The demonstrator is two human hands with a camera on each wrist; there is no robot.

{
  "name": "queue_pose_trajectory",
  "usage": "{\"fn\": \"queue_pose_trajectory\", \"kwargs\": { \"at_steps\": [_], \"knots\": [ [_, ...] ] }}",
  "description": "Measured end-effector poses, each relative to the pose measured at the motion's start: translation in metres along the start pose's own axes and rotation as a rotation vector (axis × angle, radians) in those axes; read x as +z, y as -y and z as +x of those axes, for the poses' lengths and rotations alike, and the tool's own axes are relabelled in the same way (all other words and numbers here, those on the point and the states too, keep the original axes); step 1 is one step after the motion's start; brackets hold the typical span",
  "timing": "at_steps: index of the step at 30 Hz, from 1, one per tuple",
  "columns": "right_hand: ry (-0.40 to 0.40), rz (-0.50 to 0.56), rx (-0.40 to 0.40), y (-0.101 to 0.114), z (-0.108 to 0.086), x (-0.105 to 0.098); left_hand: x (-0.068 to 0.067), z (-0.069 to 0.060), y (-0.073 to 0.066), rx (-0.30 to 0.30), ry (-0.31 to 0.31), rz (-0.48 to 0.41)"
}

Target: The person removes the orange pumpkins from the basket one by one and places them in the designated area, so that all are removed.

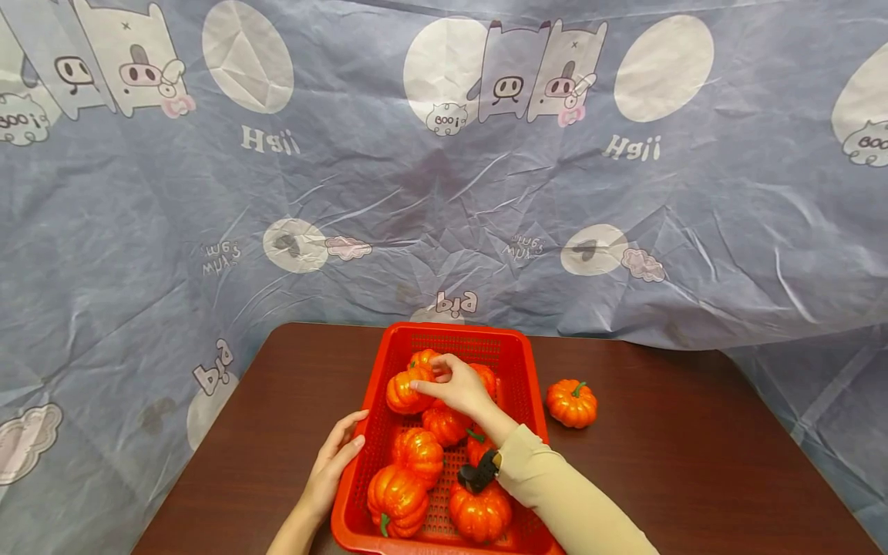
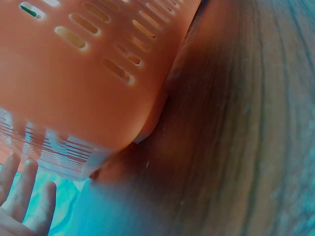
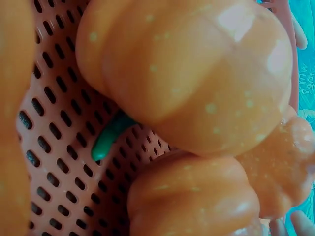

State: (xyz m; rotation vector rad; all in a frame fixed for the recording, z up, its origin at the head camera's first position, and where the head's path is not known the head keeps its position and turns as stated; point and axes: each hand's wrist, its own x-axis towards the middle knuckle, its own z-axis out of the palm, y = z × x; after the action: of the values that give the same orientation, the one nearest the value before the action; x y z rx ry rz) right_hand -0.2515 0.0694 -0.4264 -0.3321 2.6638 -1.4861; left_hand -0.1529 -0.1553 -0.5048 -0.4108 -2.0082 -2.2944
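A red plastic basket (image 1: 523, 385) stands on the table with several shiny orange toy pumpkins (image 1: 418, 453) inside. My right hand (image 1: 458, 385) reaches over it and grips a pumpkin (image 1: 402, 393) near the far left corner, the thumb on its near side. Another pumpkin (image 1: 425, 359) sits just behind, partly covered by the fingers. My left hand (image 1: 329, 466) rests at the basket's left side, fingers stretched out along the wall. In the left wrist view its fingers (image 2: 45, 206) look straight. Large pumpkins (image 3: 192, 73), one with a green stem (image 3: 110, 137), fill the right wrist view.
One more pumpkin (image 1: 572, 403) lies on the brown wooden table (image 1: 666, 455), right of the basket. A grey-blue cloth (image 1: 437, 193) with cartoon prints hangs behind and beside the table. A black device (image 1: 479, 472) is strapped to the right wrist.
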Motion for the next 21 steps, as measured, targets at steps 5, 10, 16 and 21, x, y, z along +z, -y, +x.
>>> {"fn": "queue_pose_trajectory", "kwargs": {
  "at_steps": [5,10,16,21],
  "knots": [
    [0.040,-0.030,0.006,-0.0018,0.0006,0.0002,0.0004,-0.0001,0.0001,0.004,0.002,-0.006],
    [0.066,-0.062,-0.017,-0.0014,0.0010,-0.0006,0.0006,0.0006,-0.0003,0.003,-0.003,0.000],
    [0.078,-0.017,-0.009,0.0023,-0.0010,-0.0032,0.0006,0.0010,-0.0008,0.006,0.004,-0.006],
    [0.068,0.066,-0.010,0.0056,-0.0034,-0.0080,0.0003,0.0003,-0.0004,-0.011,-0.004,0.000]
  ]
}}
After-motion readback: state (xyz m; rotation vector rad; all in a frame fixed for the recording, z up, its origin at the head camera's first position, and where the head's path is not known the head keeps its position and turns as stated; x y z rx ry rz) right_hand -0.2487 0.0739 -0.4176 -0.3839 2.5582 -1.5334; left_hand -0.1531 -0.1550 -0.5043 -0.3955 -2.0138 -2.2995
